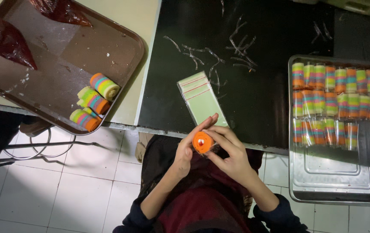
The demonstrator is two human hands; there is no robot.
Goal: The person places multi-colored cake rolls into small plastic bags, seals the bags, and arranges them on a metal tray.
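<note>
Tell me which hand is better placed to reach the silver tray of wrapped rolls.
Right, probably. The right hand is on the side of the silver metal tray, while the left hand sits farther away. Both hands grip the orange-ended rolled cake, so either must first let go.

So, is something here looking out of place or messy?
Slightly. Thin plastic strips lie scattered on the black table, and crumbs dot the brown tray by three unwrapped rolls. The wrapped rolls sit in tidy rows. Both hands hold one roll.

Both hands [210, 149] grip an orange roll [202, 142] (apparently wrapped).
</note>
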